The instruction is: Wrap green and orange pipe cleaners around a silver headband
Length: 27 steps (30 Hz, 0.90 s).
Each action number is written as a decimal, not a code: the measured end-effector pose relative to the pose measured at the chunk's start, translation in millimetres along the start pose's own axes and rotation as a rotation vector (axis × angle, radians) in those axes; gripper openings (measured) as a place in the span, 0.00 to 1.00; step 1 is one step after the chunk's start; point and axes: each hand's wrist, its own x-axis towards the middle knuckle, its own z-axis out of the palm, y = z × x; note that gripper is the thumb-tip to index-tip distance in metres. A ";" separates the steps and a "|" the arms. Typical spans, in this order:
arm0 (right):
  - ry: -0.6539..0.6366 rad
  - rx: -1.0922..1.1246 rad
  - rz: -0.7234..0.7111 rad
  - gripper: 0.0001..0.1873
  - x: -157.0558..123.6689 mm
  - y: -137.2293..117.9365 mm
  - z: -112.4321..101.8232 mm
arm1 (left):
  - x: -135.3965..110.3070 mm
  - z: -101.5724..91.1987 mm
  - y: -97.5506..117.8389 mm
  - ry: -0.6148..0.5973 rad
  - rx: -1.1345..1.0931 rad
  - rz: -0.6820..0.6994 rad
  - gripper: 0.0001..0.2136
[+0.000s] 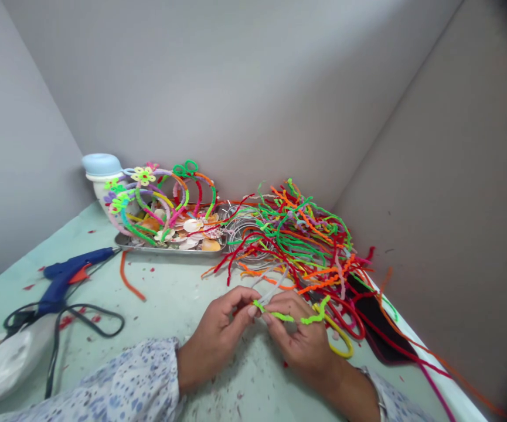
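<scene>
My left hand [220, 331] and my right hand [303, 343] meet at the near middle of the pale green table [169, 293]. Both pinch a lime green pipe cleaner [288, 316] between thumb and fingers. The left fingertips grip its left end. The right hand holds its middle, and the free end curls up to the right. A thin white wire or pipe cleaner [275, 287] runs from between the hands up toward the pile.
A tangled pile of coloured pipe cleaners [301, 240] lies just behind the hands. A metal tray [169, 246] with shells and decorated headbands [160, 193] stands at the back left, beside a blue-lidded white jar [101, 173]. A blue glue gun [66, 278] with black cord lies left.
</scene>
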 end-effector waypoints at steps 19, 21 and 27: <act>-0.019 -0.003 -0.012 0.04 -0.3 1.3 0.6 | 0.3 1.8 -9.4 -0.042 -0.148 -0.057 0.09; -0.018 -0.009 -0.012 0.05 -0.7 2.0 0.5 | 0.6 1.5 -8.4 -0.041 -0.159 -0.059 0.09; -0.028 -0.015 -0.036 0.06 -1.9 0.7 0.6 | 1.0 0.2 -1.4 -0.035 -0.190 -0.091 0.08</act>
